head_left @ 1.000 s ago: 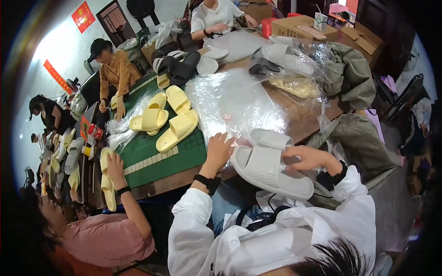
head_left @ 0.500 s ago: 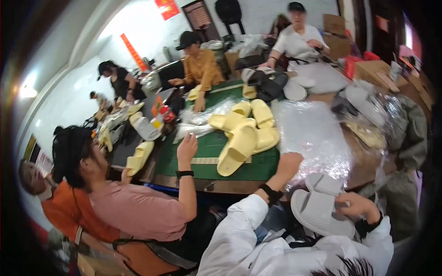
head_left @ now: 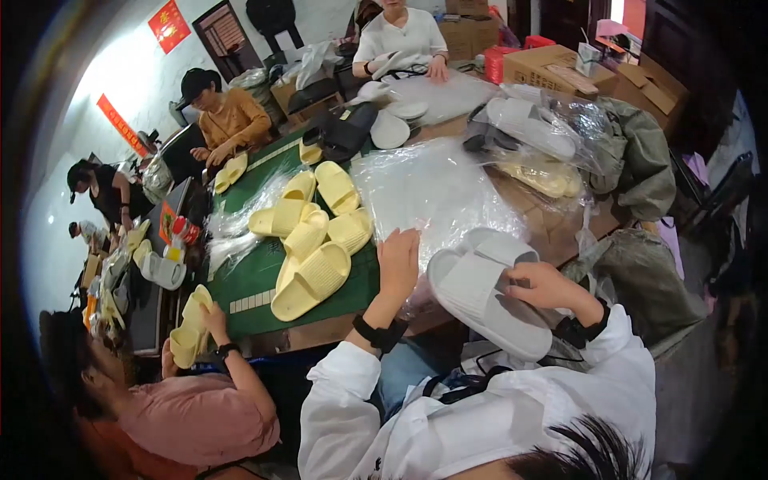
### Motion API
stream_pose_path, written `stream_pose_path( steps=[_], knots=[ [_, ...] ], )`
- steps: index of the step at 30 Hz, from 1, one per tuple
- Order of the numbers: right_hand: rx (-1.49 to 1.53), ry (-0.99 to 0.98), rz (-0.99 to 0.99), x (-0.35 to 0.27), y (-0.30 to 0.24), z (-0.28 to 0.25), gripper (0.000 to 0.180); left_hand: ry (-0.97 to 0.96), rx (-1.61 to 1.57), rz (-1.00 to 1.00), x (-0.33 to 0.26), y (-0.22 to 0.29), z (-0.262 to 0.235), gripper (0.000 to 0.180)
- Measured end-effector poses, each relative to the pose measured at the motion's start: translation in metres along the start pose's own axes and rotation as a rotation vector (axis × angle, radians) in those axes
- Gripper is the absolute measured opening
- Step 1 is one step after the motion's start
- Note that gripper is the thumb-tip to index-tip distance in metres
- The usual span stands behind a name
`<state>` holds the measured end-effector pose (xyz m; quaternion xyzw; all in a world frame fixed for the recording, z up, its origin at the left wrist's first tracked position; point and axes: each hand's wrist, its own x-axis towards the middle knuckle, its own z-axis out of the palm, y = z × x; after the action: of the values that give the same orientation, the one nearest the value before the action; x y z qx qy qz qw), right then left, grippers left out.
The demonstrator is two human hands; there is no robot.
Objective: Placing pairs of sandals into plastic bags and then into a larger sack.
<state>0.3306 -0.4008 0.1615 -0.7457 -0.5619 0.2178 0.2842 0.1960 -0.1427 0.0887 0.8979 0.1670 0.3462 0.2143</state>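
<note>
Low and right of centre, the right hand [head_left: 546,286] curls its fingers around the strap of a pale grey slipper [head_left: 488,293], gripping it; the slipper tilts across the table edge; the left hand [head_left: 398,260] lies open and flat on clear plastic bags [head_left: 436,192] just left of the slipper; yellow slippers [head_left: 314,240] heap on the green mat [head_left: 256,276] further left.

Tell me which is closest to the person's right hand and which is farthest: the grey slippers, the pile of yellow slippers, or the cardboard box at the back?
1. The grey slippers: the right hand holds them, in front of the person.
2. The pile of yellow slippers: to the left, on the green mat.
3. The cardboard box: far off at the table's back end.
</note>
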Motion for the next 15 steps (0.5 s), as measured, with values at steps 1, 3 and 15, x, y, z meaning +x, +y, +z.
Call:
stream_pose_path(
  steps=[1,3,15],
  knots=[
    [0.001,0.002,-0.003,-0.001,0.001,0.001,0.024,0.001,0.003,0.002,0.000,0.003,0.001,0.024],
    [-0.132,0.132,-0.074,0.002,-0.003,0.008,0.023,-0.056,0.152,0.107,0.000,0.009,0.000,0.021],
    [-0.217,0.409,-0.128,0.037,0.040,0.054,0.029,-0.287,-0.126,-0.034,-0.019,0.051,-0.010,0.017]
  ],
)
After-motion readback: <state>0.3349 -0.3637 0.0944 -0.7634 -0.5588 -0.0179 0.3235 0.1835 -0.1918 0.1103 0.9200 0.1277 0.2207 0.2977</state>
